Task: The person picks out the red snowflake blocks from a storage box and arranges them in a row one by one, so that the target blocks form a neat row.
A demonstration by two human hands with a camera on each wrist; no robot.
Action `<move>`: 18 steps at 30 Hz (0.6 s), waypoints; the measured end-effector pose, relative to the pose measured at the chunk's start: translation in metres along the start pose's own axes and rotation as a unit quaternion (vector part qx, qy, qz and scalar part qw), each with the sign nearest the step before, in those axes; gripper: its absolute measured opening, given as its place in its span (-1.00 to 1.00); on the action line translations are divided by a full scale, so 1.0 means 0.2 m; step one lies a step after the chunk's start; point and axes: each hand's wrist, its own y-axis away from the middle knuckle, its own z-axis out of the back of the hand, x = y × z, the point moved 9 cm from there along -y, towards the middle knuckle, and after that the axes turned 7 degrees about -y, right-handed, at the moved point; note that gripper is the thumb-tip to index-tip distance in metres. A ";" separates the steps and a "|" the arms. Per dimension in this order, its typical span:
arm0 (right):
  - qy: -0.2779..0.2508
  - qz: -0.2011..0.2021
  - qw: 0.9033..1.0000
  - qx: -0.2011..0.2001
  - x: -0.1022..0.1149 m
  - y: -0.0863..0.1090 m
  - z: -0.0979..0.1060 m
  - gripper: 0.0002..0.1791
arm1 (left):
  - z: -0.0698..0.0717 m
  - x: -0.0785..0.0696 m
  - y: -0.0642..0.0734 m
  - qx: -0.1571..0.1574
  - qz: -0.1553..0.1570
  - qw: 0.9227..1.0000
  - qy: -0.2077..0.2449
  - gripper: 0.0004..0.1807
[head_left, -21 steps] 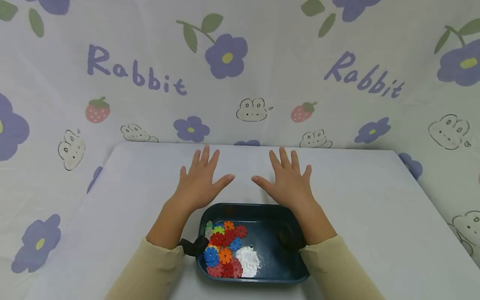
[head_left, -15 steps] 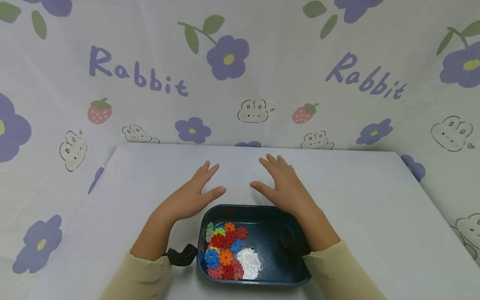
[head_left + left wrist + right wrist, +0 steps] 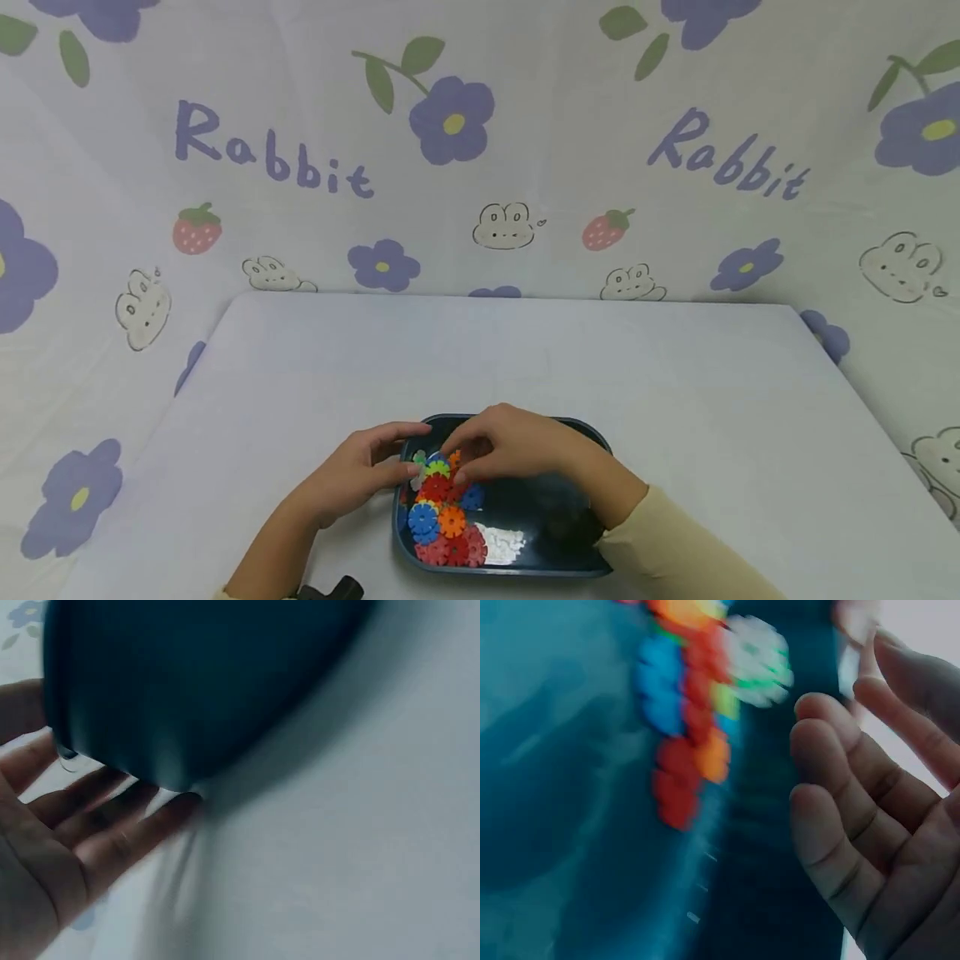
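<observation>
A dark teal tray [image 3: 540, 533] holds a cluster of small plastic snowflake discs on its left side, such as a blue disc [image 3: 423, 517] and an orange disc [image 3: 452, 522]. My left hand [image 3: 347, 475] is at the tray's left rim, its thumb near the discs. In the left wrist view its fingers [image 3: 120, 847] lie loosely beside the outer wall. Over the discs reaches my right hand [image 3: 517, 446], thumb and forefinger apart. The right wrist view shows its fingers [image 3: 817, 825] gently bent near a white disc [image 3: 757, 660], with nothing visibly held.
The tray stands on a white table [image 3: 300, 375], near its front edge. Behind the table hangs a patterned cloth [image 3: 555, 150] with flowers and rabbits. A black band [image 3: 333, 590] shows by the left sleeve.
Both hands have come back from beyond the tray, the left to its left rim, the right leftward over the discs. The tray and discs have hardly moved.
</observation>
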 end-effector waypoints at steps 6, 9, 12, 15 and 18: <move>0.049 -0.021 0.997 0.058 -0.06 -0.10 -0.15 -0.62 | 0.01 0.06 -0.01 -0.031 -0.008 0.999 0.012 -0.55; 0.081 -0.035 0.995 0.056 -0.10 -0.14 -0.18 -0.63 | 0.01 0.09 -0.01 -0.043 -0.010 0.999 0.027 -0.57; 0.099 -0.042 0.993 0.045 -0.12 -0.16 -0.19 -0.64 | 0.01 0.11 -0.01 -0.048 -0.009 0.998 0.044 -0.58; 0.100 -0.040 0.994 0.030 -0.13 -0.18 -0.18 -0.69 | 0.01 0.12 -0.01 -0.048 -0.010 0.996 0.069 -0.58; 0.092 -0.036 0.995 0.021 -0.14 -0.19 -0.17 -0.78 | 0.02 0.11 -0.01 -0.049 -0.025 0.995 0.081 -0.58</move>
